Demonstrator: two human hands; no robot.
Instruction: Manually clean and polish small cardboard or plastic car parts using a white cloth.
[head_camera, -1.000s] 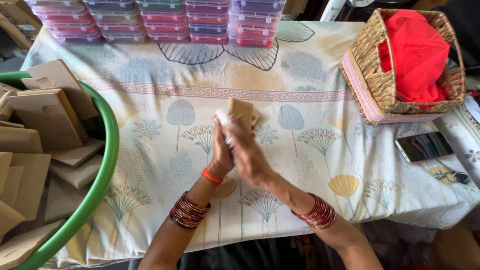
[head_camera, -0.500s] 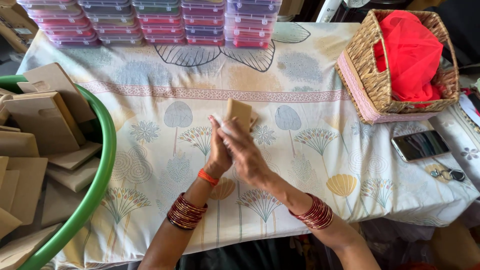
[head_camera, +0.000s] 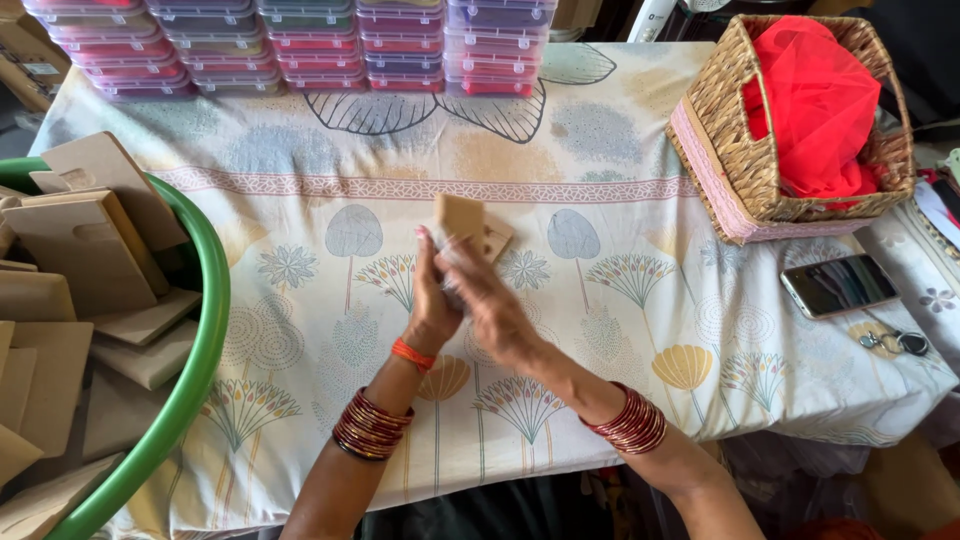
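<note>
Table under a pale cotton cloth printed with leaves and trees (head_camera: 330, 290). Far edge: row of stacked clear plastic boxes with coloured contents (head_camera: 300, 45). Right: woven wicker basket with pink trim (head_camera: 735, 165); near it a dark smartphone (head_camera: 838, 285), then a small metal key ring (head_camera: 895, 342).

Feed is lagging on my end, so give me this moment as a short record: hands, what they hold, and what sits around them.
left hand: gripping small tan wooden piece, raised above the cloth
right hand: pressed against the left, on the same piece
surface: floral tablecloth
left side: green tub of wooden boards
right side: wicker basket with red fabric; phone; keys
back: stacked plastic boxes
</note>
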